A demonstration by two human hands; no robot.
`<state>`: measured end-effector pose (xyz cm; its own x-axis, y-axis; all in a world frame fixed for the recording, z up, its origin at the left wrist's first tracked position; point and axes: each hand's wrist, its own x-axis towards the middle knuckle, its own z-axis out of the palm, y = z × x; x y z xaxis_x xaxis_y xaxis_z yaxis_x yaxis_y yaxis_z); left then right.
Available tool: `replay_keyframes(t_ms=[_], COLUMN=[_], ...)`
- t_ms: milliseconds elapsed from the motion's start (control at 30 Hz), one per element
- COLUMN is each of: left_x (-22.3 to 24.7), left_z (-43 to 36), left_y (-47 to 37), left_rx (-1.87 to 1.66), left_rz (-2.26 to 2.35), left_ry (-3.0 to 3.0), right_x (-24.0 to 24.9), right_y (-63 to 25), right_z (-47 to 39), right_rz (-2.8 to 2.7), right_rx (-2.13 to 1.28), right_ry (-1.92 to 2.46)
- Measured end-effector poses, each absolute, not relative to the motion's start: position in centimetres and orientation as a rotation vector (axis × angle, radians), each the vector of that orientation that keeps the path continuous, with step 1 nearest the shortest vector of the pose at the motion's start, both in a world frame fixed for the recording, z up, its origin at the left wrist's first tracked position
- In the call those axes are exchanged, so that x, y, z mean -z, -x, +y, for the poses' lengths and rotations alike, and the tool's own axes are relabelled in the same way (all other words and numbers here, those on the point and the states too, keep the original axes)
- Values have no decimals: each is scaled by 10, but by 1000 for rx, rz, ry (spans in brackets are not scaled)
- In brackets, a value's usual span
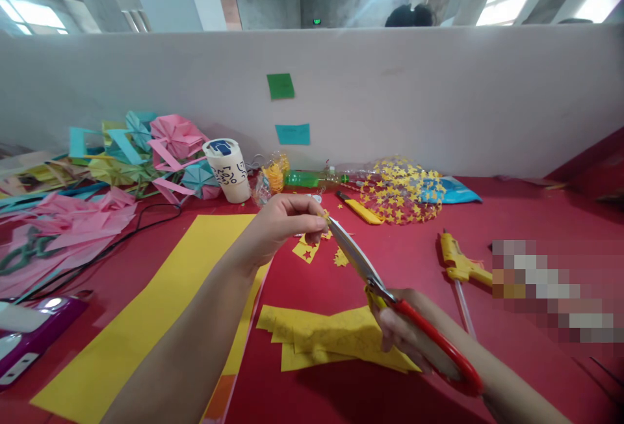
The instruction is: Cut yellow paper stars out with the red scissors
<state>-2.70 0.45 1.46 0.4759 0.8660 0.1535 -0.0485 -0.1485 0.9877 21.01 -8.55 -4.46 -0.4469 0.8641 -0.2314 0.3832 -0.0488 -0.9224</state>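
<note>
My left hand [285, 225] pinches a tiny yellow paper piece [326, 216] between thumb and fingertips; its exact shape is too small to tell. Red-handled scissors [358, 258] are gripped in my right hand [397, 330], their blade tips meeting the small piece. Just below the blades lies a little pile of yellow paper stars [340, 256]. A yellow scrap [306, 251] with a star-shaped hole rests beneath my left fingers. Overlapping yellow paper strips [322, 339] are on the red table in front of my right hand.
A large yellow sheet [160, 294] spreads under my left forearm. Behind my hands are a paper cup [228, 173], a green bottle [312, 179], a yellow utility knife [363, 209] and a star-covered clear bag [402, 193]. At right lies a yellow glue gun [458, 261]; folded coloured paper [178, 138] is piled at left.
</note>
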Motion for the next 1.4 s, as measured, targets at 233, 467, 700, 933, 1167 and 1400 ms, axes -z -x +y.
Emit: replay_keyframes(t_ms=[233, 467, 700, 933, 1167, 1400], left_x=[-15, -6, 55, 75, 81, 72], left_z=[5, 11, 20, 30, 45, 48], left_y=[28, 24, -10, -26, -29, -25], left_rx=[-939, -813, -291, -155, -27, -74], left_rz=[738, 847, 1237, 1271, 1340, 1420], left_ry=[-1522, -1729, -2310, -2368, -2290, -2294], right_x=[55, 62, 80, 87, 88, 93], right_y=[-209, -211, -223, -220, -219, -220], right_z=[-82, -69, -47, -41, -38, -34], right_rz=[-1748, -1431, -1171, -1097, -1061, -1044], right_rx=[-1587, -1354, -1263, -1267, -1244, -1236], right_ry=[1399, 1240, 1224, 1260, 1258, 1255])
